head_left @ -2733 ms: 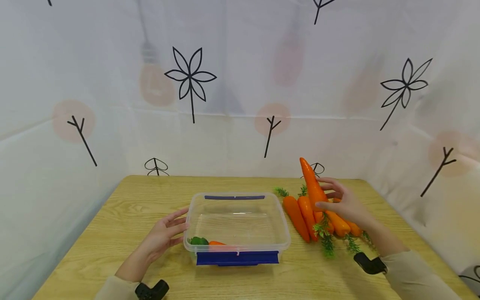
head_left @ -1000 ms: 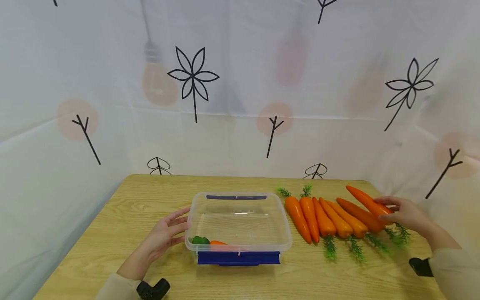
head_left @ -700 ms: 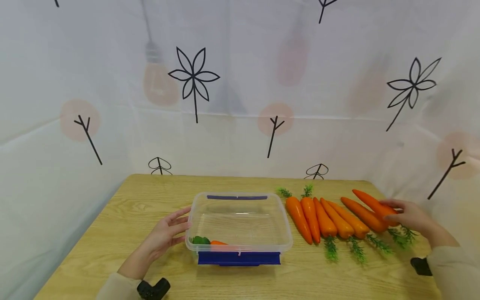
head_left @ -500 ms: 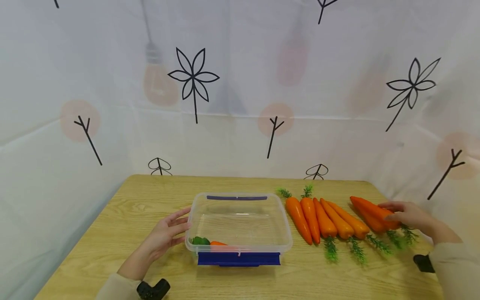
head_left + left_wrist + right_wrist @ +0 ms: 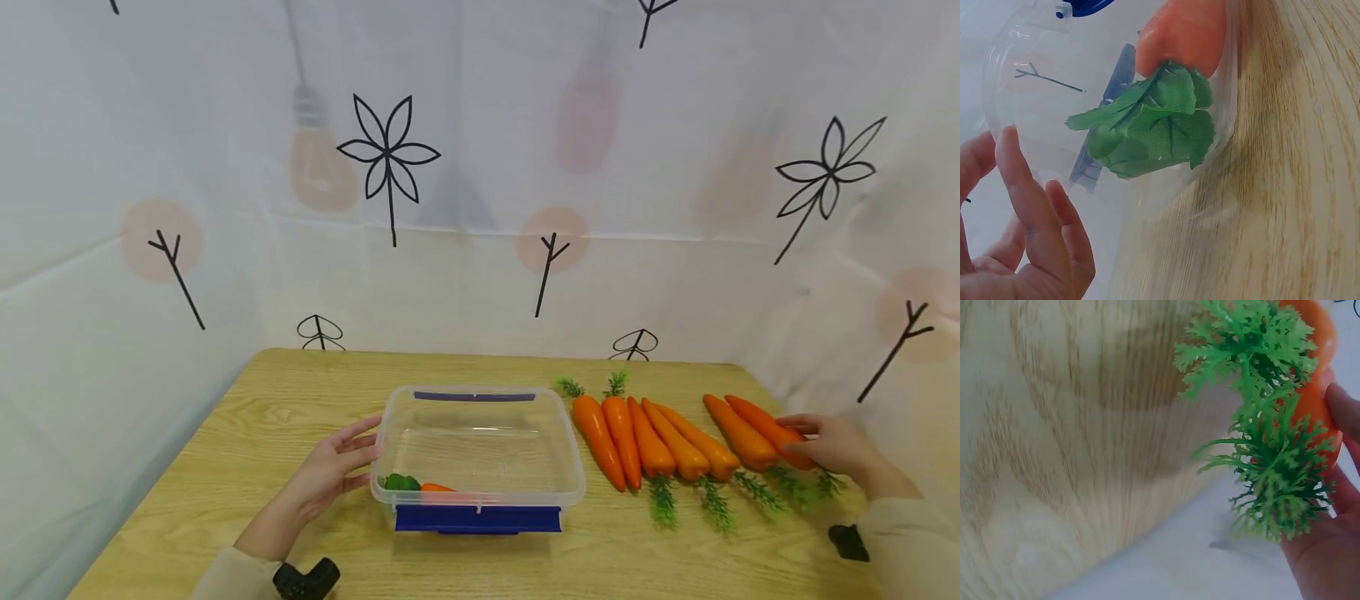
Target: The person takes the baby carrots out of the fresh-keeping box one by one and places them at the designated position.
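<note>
On the table's right side my right hand (image 5: 843, 450) grips the thick end of the rightmost carrot (image 5: 757, 421), which lies on the wood. Thumb and fingers sit on either side of it, and its green fronds (image 5: 1279, 475) hang out in the right wrist view. Right beside it lies another carrot (image 5: 738, 433). My left hand (image 5: 318, 475) touches the left rim of a clear plastic box (image 5: 477, 498) with loosely bent fingers. Inside the box, near its front wall, are a green leafy top (image 5: 1147, 125) and an orange piece (image 5: 1182, 37), partly hidden in the head view.
Several carrots (image 5: 652, 437) lie in a row right of the box, two with tops pointing to the back. A gap separates them from the right pair. Blue clips (image 5: 477, 519) hang on the box's front. A patterned cloth (image 5: 480, 292) surrounds the wooden table (image 5: 300, 392).
My right hand has carried a carrot from the bunch to the right and lowered it beside another carrot; the carrots, bunched before, now lie spread out. My left hand stays at the box.
</note>
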`<state>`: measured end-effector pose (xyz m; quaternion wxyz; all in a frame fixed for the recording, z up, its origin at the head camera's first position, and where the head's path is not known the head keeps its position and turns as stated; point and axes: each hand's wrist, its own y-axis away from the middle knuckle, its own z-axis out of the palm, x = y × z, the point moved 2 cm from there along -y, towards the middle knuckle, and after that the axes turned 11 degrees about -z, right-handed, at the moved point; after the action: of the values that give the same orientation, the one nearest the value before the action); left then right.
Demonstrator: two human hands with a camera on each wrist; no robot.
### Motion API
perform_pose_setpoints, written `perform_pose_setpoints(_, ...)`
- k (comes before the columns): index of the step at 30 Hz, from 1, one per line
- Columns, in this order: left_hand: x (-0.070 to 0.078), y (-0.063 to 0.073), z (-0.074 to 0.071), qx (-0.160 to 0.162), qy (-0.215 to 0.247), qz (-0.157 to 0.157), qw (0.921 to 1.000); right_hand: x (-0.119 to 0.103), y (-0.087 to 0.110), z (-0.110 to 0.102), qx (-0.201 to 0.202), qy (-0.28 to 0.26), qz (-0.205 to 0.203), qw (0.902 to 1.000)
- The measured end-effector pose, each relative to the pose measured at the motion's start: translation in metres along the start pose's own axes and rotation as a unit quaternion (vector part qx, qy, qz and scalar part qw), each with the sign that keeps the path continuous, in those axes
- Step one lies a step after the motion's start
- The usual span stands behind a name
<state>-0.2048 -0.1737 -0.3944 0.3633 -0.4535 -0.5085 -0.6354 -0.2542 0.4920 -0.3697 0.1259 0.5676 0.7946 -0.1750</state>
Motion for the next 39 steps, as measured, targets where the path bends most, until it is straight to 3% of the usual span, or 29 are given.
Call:
perform_pose_setpoints(8,0.001,0.002,0.001,-0.004,-0.005,0.003,1.0000,-0.008,-0.001,0.017,-0.048,-0.098,-0.031,0.9935)
perform_pose_setpoints(12,0.001,0.002,0.001,-0.004,-0.003,0.002,1.0000,-0.012,-0.002,0.018,-0.066,-0.118,-0.037,0.9901)
perform_pose_setpoints(23,0.003,0.002,0.001,-0.006,-0.005,0.001,1.0000,-0.023,-0.009,0.004,-0.005,-0.070,-0.075,0.9947)
perform_pose_setpoints(39,0.001,0.001,0.001,-0.006,-0.004,0.000,1.0000,-0.097,-0.036,-0.017,0.016,-0.027,-0.126,0.9915)
